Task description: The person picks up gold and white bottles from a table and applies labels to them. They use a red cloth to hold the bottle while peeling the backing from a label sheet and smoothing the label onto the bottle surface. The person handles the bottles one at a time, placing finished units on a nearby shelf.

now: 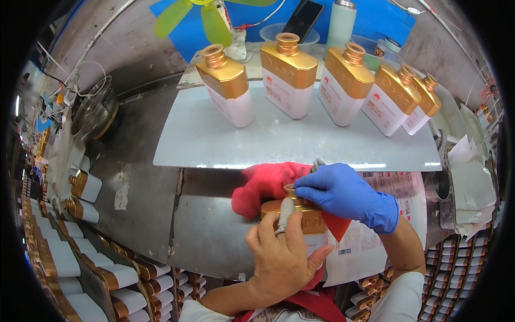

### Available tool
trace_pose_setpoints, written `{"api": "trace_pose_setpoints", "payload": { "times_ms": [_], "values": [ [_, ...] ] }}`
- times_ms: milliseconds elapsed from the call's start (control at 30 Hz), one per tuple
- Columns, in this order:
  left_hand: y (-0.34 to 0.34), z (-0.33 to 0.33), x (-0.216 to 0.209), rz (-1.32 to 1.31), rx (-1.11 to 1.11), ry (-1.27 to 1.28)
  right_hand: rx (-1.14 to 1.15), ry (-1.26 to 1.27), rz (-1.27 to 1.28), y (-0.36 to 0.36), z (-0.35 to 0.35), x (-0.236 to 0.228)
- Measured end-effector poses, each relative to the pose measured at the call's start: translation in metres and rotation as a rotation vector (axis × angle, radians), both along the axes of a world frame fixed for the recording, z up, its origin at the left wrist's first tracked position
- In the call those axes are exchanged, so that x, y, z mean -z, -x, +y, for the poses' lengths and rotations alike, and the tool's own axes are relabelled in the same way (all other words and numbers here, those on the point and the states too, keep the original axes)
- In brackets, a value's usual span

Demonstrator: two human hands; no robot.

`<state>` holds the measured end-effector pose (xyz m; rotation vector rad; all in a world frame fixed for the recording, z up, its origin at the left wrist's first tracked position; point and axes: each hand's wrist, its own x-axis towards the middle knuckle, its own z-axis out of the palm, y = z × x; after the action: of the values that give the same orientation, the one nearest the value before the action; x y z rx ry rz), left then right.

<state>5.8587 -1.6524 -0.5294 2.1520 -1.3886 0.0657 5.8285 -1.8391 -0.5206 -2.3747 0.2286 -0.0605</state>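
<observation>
A flat-sided bottle (312, 223) with a gold shoulder and white lower body stands upright before me. My left hand (281, 264), bare apart from a grey knitted cot (286, 210) on one finger, is closed around its near side. At the neck, the pinched fingers of my right hand (351, 197), in a blue glove, grip the gold rim and partly cover it. A pointed red piece (337, 226) hangs below the glove; I cannot tell what it is. Pinkish-red cloth (263, 187) lies bunched behind the bottle.
Several similar bottles (288, 80) stand on a raised grey board (214, 142). Printed paper (370, 252) lies under my right arm. Stacked bottles (96, 252) fill the lower left, with more at lower right. A green-bladed fan (215, 24), phone (303, 20) and flask (341, 24) are behind.
</observation>
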Motion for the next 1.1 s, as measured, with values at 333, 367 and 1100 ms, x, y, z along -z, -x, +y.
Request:
{"api": "trace_pose_setpoints", "payload": {
  "times_ms": [333,367,1100],
  "values": [
    [-0.007,0.032,-0.012,0.326,0.036,0.208,0.006,0.076,-0.13,0.04,0.036,-0.028],
    [-0.008,0.035,-0.012,0.36,0.04,0.225,0.026,0.099,-0.136,0.045,0.039,-0.028],
    [-0.056,0.064,0.001,-0.776,0.68,0.144,0.008,0.117,-0.185,0.073,0.071,-0.046]
  ]
}}
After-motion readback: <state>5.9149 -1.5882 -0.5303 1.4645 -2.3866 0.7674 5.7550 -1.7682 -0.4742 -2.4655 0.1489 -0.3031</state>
